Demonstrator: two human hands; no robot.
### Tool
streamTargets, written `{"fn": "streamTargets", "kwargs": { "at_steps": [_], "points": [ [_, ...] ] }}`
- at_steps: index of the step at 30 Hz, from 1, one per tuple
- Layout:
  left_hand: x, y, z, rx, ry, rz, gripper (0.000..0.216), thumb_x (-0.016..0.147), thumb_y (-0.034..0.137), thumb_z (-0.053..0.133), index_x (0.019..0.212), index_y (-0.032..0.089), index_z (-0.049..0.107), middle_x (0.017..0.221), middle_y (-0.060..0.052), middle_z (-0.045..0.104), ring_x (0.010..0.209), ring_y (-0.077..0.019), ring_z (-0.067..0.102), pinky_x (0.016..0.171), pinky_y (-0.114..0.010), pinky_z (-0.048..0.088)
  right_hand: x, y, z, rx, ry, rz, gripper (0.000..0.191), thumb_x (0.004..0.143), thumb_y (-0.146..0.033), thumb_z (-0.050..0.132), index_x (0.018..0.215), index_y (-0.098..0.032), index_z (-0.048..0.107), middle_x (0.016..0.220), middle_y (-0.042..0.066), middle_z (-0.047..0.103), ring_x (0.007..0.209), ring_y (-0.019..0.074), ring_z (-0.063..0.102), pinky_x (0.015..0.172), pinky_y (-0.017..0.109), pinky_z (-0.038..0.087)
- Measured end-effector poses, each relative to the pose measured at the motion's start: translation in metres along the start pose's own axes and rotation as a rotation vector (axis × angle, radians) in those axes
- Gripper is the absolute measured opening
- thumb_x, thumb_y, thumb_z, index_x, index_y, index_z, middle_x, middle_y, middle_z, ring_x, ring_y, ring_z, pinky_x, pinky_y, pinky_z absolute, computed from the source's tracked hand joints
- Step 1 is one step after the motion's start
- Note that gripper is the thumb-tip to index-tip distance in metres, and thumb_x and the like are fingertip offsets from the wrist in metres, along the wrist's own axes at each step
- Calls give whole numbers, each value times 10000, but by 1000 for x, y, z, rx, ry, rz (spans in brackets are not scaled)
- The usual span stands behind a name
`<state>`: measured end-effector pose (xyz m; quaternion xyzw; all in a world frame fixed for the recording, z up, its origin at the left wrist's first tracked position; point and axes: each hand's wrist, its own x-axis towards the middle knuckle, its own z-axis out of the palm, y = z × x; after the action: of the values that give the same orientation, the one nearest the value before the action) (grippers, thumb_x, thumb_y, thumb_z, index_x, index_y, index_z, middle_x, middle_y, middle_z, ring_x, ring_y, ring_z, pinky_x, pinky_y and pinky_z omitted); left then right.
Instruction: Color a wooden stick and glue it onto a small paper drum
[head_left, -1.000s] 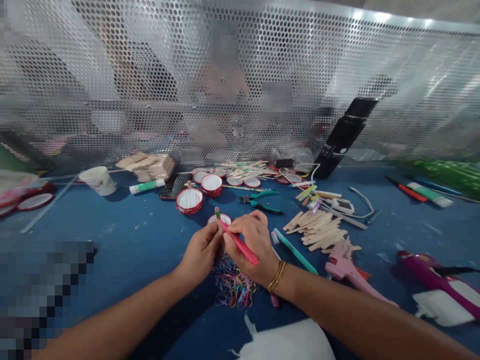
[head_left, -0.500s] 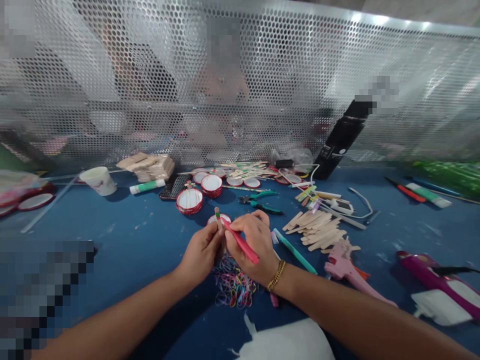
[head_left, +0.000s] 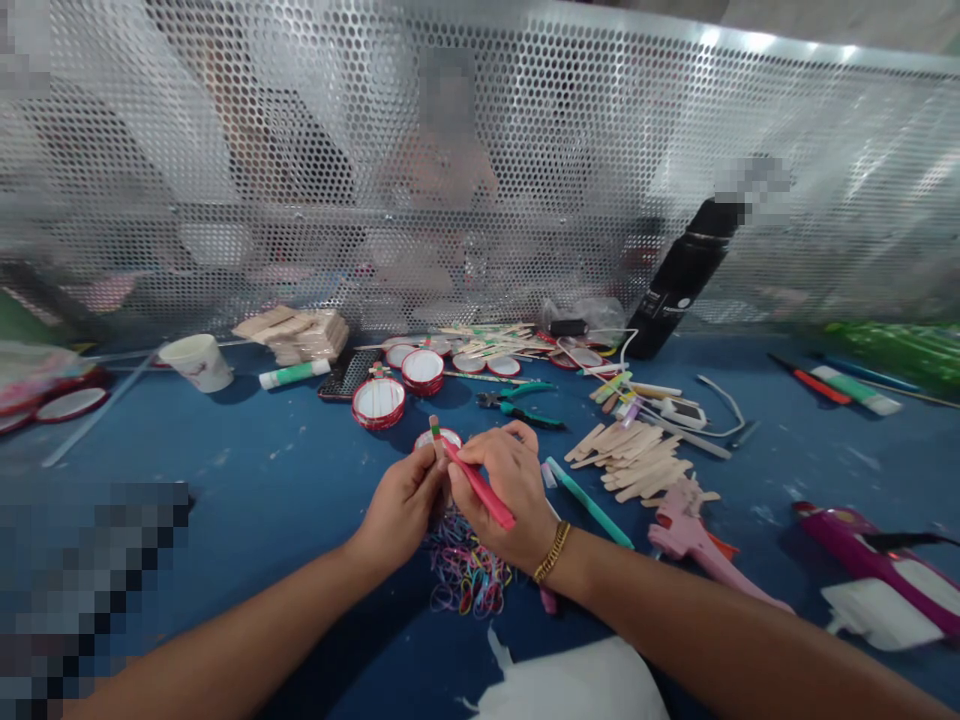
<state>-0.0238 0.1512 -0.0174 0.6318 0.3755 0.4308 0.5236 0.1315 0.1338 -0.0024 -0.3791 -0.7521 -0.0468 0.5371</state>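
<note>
My left hand (head_left: 401, 505) pinches a wooden craft stick (head_left: 435, 428) upright; green and red bands mark its top part. In my right hand (head_left: 514, 490) is a pink-red marker (head_left: 487, 492), its tip against or very close to the stick. Just behind the stick lies a round white disc with a red rim (head_left: 452, 437), partly covered by my hands. Below my fingers a heap of coloured rubber bands (head_left: 469, 575) spreads over the blue table. A turquoise marker (head_left: 592, 505) rests to the right of my right hand.
Bare craft sticks (head_left: 634, 455) lie right of centre, near a pink glue gun (head_left: 694, 535) and a purple tool (head_left: 885, 560). Farther back are green pliers (head_left: 525, 400), red-rimmed discs (head_left: 379, 400), a paper cup (head_left: 196, 362) and a black bottle (head_left: 682, 285). A perforated metal screen (head_left: 315, 200) closes the back.
Almost nothing differs. The marker in my right hand has shifted very slightly at the stick, while my left hand keeps its place.
</note>
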Motion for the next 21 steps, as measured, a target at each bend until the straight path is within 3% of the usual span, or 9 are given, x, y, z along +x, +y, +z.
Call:
{"fn": "streamTargets", "kwargs": {
  "at_steps": [9, 17, 21],
  "points": [
    [0, 3, 1, 12, 3, -2, 361, 925, 519, 572, 884, 168, 644, 606, 44, 466, 517, -103, 329, 481, -221, 283, -1, 2, 2, 8, -40, -43, 58, 936, -212, 593, 930, -225, 538, 854, 14, 707, 808, 175, 661, 864, 402, 382],
    [0, 3, 0, 18, 11, -1, 350, 943, 497, 554, 794, 181, 566, 597, 55, 404, 550, -108, 338, 519, -223, 306, 0, 0, 0, -6, -14, -11, 55, 932, -208, 584, 923, -232, 536, 842, 14, 708, 798, 180, 661, 861, 407, 385],
    [0, 7, 2, 15, 11, -6, 353, 913, 514, 577, 825, 173, 598, 632, 40, 450, 551, -107, 332, 498, -216, 305, -1, 1, 1, 11, -33, -44, 58, 931, -216, 596, 945, -231, 541, 855, 12, 708, 813, 179, 666, 872, 403, 391]
  ]
}}
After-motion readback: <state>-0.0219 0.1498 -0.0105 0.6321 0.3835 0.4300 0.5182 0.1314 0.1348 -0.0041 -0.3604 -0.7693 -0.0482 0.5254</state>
